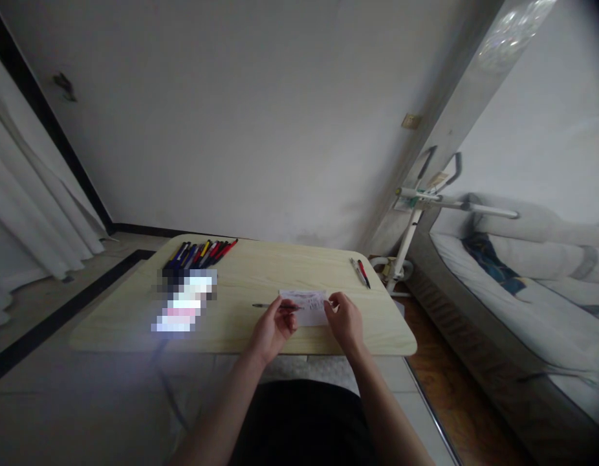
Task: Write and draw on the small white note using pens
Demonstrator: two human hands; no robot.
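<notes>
a small white slip [306, 307] is held between both hands, low over the far half of a pale wooden table [261, 275]. the slip is taken as the landmark here. its long axis runs left to right across the person, and faint print is seen on it but cannot be read.

the left hand [275, 329] is curled shut at the slip's left end, with thumb and fingers pinched on the paper. the right hand [345, 319] is closed in the same way on the right end. both hands lie just nearer the person than the slip, one at each end, so neither is closer to it than the other.

a thin dark pen [265, 305] is seen running out leftward from the slip's left end, in line with the slip's long axis. whether it is gripped by the left hand or merely lies on the table cannot be told.

far left of the slip and beyond it, a row of pens [202, 252] is laid side by side. a blurred patch [185, 303] lies left of the slip, between it and the row. two more pens [361, 272] are placed right of the slip and a little beyond it. further right, a white stand [410, 226] and a sofa [522, 291] are seen.
</notes>
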